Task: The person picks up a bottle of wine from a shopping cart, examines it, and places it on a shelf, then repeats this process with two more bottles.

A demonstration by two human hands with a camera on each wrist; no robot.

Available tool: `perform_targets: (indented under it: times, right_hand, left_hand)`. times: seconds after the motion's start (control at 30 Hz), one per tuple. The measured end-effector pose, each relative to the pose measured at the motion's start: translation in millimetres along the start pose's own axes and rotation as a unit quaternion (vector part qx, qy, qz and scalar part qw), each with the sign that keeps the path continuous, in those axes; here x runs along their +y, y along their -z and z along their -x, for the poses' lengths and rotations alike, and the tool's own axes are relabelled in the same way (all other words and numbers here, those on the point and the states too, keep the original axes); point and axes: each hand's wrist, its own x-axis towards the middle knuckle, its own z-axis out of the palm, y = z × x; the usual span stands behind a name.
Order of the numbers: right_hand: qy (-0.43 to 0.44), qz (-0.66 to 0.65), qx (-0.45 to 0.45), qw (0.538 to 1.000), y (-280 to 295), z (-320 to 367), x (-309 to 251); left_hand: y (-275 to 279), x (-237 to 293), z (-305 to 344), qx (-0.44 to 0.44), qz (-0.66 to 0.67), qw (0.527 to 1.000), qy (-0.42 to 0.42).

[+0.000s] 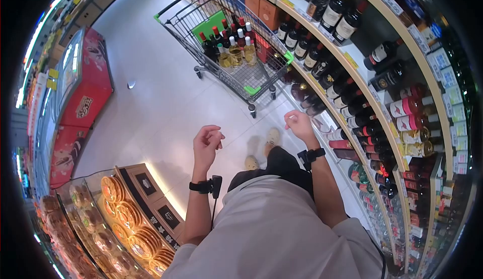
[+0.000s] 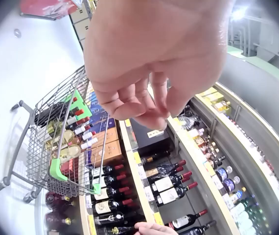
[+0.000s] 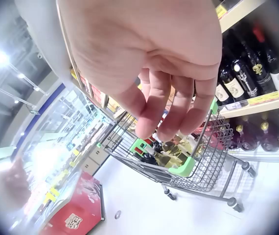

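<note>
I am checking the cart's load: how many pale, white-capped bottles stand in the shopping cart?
3. All stand in a row at the near side of the shopping cart: left bottle, middle bottle, right bottle. Others may be hidden among the dark red-capped bottles.

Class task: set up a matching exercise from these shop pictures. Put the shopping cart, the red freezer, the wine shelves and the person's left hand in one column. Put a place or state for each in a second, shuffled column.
Column one
1. shopping cart
2. red freezer
3. wine shelves
4. left hand

Column two
A. runs along the person's right side
B. raised, fingers loosely curled, holding nothing
C. stands in the aisle ahead, loaded with bottles
D. stands across the aisle, on the person's left

Pairs: 1-C, 2-D, 3-A, 4-B
</note>
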Motion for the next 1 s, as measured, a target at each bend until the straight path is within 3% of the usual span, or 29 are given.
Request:
perform_targets:
  times: [0.07, 0.17, 0.27, 0.37, 0.5, 0.53, 0.63, 0.67, 0.77, 0.8, 0.83, 0.9, 1.0]
  right_hand:
    - [-0.034, 0.046, -0.047, 0.997, -5, -22, -11]
    - [0.083, -0.067, -0.04, 0.994, -26, -75, 20]
    - [0.149, 0.022, -0.021, 0.988, -31, -115, -5]
    - [0.14, 0.075, -0.033, 0.987, -28, -154, -40]
    - [0.008, -0.025, -0.136, 0.99, -18, -206, -73]
    - [0.03, -0.022, -0.128, 0.991, -16, -218, -70]
    - [0.214, 0.056, -0.023, 0.975, -18, -246, -62]
    - [0.151, 0.08, -0.062, 0.983, -14, -251, -59]
    - [0.065, -0.013, -0.136, 0.988, -10, -261, -50]
    - [0.122, -0.073, -0.106, 0.984, -10, -261, -46]
    - [0.121, -0.039, -0.061, 0.99, -8, -261, -53]
    - [0.101, 0.028, 0.029, 0.994, -1, -252, -57]
    - [0.049, 0.024, 0.048, 0.997, 0, -252, -37]
  left_hand:
    - [0, 7, -4, 0.028, -0.006, 1.0, -0.004]
    - [0, 8, -27, 0.038, -0.001, 0.995, -0.093]
    - [10, 21, -58, 0.066, -0.016, 0.993, -0.101]
    - [32, 12, -93, 0.111, -0.055, 0.992, -0.039]
    - [43, 17, -136, 0.083, -0.068, 0.993, -0.053]
    - [44, 20, -144, 0.085, -0.063, 0.994, -0.033]
    - [43, 29, -180, 0.077, -0.068, 0.995, 0.011]
    - [42, 30, -189, 0.069, -0.083, 0.994, 0.02]
    - [38, 31, -213, 0.038, -0.107, 0.992, 0.048]
    - [39, 30, -225, 0.028, -0.114, 0.992, 0.055]
    - [43, 26, -239, 0.016, -0.121, 0.991, 0.05]
    - [49, 13, -265, -0.012, -0.136, 0.989, 0.057]
    - [50, 15, -303, -0.036, -0.178, 0.98, 0.085]
